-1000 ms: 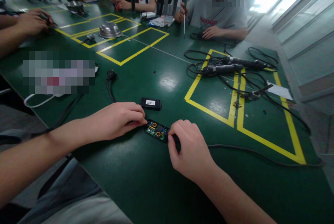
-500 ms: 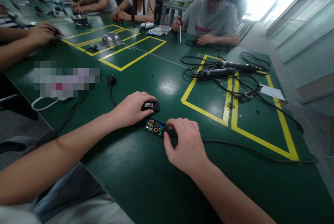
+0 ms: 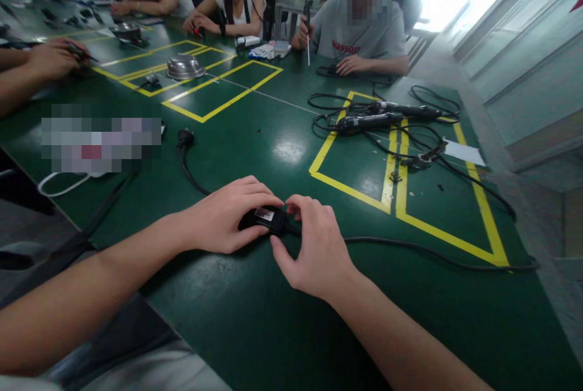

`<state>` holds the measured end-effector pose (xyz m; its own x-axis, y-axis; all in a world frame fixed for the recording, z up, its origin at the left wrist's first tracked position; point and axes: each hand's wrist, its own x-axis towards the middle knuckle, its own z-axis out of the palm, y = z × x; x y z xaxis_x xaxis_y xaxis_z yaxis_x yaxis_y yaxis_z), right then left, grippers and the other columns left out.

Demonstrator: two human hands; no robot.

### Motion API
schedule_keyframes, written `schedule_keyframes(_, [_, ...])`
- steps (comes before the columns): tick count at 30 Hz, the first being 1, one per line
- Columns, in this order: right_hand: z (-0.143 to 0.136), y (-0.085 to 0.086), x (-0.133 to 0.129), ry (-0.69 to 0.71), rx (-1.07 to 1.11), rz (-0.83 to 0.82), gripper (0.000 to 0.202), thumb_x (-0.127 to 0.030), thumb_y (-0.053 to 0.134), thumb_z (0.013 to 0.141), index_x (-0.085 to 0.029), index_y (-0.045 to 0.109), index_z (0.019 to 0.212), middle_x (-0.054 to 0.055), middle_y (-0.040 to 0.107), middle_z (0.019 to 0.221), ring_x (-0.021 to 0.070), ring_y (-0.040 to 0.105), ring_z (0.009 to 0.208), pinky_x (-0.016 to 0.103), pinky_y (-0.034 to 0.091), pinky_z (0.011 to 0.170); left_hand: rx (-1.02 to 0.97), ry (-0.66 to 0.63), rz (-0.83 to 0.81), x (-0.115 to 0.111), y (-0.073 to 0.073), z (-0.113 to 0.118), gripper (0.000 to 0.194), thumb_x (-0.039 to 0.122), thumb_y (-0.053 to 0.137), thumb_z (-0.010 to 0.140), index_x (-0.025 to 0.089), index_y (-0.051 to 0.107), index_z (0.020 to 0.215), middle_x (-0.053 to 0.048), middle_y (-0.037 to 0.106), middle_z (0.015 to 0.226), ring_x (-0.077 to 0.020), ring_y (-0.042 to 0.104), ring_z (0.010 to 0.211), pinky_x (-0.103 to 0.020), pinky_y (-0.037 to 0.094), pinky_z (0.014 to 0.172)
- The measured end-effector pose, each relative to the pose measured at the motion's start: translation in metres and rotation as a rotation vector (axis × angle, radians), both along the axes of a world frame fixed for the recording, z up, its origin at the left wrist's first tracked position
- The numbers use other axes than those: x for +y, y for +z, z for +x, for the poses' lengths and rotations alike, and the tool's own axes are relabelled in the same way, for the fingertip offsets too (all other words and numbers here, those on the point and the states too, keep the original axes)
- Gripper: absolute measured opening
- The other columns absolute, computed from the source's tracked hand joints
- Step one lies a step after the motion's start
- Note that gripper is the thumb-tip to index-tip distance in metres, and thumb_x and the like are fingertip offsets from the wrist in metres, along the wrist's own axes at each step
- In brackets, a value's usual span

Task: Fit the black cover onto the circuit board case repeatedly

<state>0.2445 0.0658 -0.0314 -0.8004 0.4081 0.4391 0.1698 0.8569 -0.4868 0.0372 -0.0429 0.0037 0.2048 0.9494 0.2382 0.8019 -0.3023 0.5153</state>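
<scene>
My left hand (image 3: 232, 212) is closed around a black plastic case cover (image 3: 268, 215) with a white label, its thumb on the near side and fingers on the far side. The cover now lies over the circuit board, which is hidden beneath it. At the cover's right end, my right hand (image 3: 314, 242) has its thumb and fingers apart, curved about the spot where the black cable (image 3: 405, 243) enters. Whether its fingertips touch the case I cannot tell. A black plug (image 3: 185, 138) on a cord lies beyond my left hand.
Two black electric screwdrivers (image 3: 368, 122) with looped cords lie at the right, near small screws (image 3: 395, 177) and a white paper (image 3: 464, 152). A metal bowl (image 3: 184, 67) sits farther left, and a blurred-out object (image 3: 100, 145) nearer. A co-worker (image 3: 364, 33) across the table holds a screwdriver (image 3: 308, 33).
My left hand has moved the cover toward me and onto the circuit board. My right hand's fingers have spread and shifted slightly left. The whole view has turned a little.
</scene>
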Motion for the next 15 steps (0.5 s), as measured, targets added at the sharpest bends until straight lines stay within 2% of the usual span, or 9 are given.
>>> schedule_keyframes(6, [-0.003,-0.002,0.001,0.023,-0.027,-0.019,0.036,-0.029,0.063,0.091,-0.019,0.056,0.124,0.013,0.071,0.110,0.0284,0.065,0.094,0.043,0.047,0.083,-0.038,0.101,-0.081,-0.004,0.000,-0.004,0.041,0.031,0.075,0.095,0.022,0.064,0.133,-0.010,0.075,0.121,-0.0260,0.070,0.111,-0.043,0.057,0.101])
schedule_keyframes(11, [-0.004,-0.004,0.002,0.025,-0.052,-0.023,0.030,-0.030,0.061,0.094,-0.019,0.058,0.122,0.012,0.072,0.107,0.0284,0.065,0.094,0.044,0.047,0.085,0.031,0.093,-0.031,-0.004,0.009,0.000,0.036,0.027,0.071,0.098,0.023,0.064,0.133,-0.010,0.074,0.127,-0.0281,0.066,0.121,-0.045,0.056,0.106])
schedule_keyframes(13, [-0.005,-0.004,0.002,0.028,-0.058,-0.023,0.029,-0.029,0.062,0.094,-0.019,0.060,0.121,0.012,0.072,0.106,0.0286,0.064,0.094,0.044,0.046,0.086,0.086,0.114,0.061,-0.022,0.010,0.008,0.028,0.026,0.067,0.100,0.025,0.069,0.128,-0.011,0.072,0.134,-0.0310,0.063,0.127,-0.051,0.052,0.110])
schedule_keyframes(15, [-0.006,-0.003,0.001,0.033,-0.068,-0.026,0.029,-0.028,0.063,0.093,-0.019,0.061,0.120,0.012,0.072,0.106,0.0289,0.064,0.096,0.044,0.046,0.086,0.045,0.135,0.075,-0.060,0.003,0.019,0.019,0.027,0.068,0.099,0.029,0.074,0.117,-0.009,0.074,0.124,-0.0298,0.067,0.116,-0.050,0.055,0.104])
